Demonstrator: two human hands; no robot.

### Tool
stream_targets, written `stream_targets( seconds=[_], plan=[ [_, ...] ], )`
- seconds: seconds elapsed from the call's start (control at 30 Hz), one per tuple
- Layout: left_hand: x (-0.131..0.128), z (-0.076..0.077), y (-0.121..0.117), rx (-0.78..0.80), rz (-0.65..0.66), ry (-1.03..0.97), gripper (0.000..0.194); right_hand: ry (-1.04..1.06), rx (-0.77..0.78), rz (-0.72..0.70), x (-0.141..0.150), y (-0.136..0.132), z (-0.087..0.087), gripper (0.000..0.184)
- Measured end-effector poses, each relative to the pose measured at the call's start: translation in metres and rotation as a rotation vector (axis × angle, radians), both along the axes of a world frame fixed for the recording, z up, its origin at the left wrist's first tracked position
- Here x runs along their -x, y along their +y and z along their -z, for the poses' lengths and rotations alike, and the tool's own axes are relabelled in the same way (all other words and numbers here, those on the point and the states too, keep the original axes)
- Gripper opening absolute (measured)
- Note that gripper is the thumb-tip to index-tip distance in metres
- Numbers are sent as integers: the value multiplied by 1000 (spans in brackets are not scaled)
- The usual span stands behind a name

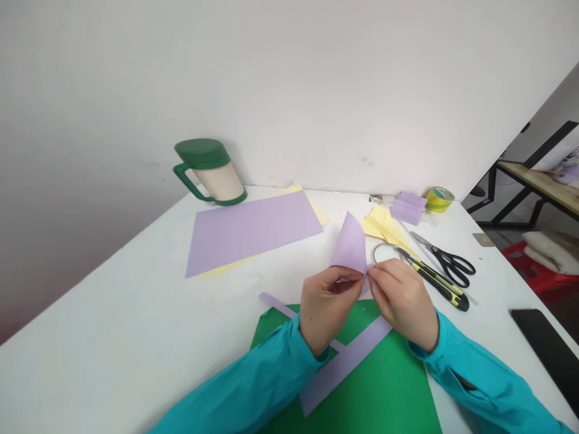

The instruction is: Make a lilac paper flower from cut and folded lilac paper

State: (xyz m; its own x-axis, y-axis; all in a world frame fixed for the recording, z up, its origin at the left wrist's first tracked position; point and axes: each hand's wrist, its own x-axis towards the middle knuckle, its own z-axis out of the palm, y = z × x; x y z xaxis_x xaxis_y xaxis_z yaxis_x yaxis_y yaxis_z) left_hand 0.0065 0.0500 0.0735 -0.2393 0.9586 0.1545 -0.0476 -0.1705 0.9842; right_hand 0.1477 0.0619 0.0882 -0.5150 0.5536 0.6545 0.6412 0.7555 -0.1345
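Observation:
Both my hands pinch a small folded piece of lilac paper (350,246) that stands up above the table, its point toward the wall. My left hand (326,304) grips its lower left edge with closed fingers. My right hand (401,299) pinches the lower right edge, fingertips meeting the left hand's. Under my hands lies a green sheet (384,392) with a wide lilac strip (344,364) across it and a thinner lilac strip (277,305) to the left.
A large lilac sheet (251,230) over a yellow one lies at the back left, beside a green-lidded jug (208,172). To the right are yellow folded paper (384,224), a lilac folded piece (408,207), a tape roll (439,199), scissors (447,260), a utility knife (436,281) and a black phone (547,349).

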Motion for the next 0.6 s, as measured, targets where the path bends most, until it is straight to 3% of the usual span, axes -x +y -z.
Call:
stream_targets(
  seconds=[0.6],
  plan=[
    [-2,-2,1,31,-4,-73,5,322,230,-27,-1,4,5,15]
  ],
)
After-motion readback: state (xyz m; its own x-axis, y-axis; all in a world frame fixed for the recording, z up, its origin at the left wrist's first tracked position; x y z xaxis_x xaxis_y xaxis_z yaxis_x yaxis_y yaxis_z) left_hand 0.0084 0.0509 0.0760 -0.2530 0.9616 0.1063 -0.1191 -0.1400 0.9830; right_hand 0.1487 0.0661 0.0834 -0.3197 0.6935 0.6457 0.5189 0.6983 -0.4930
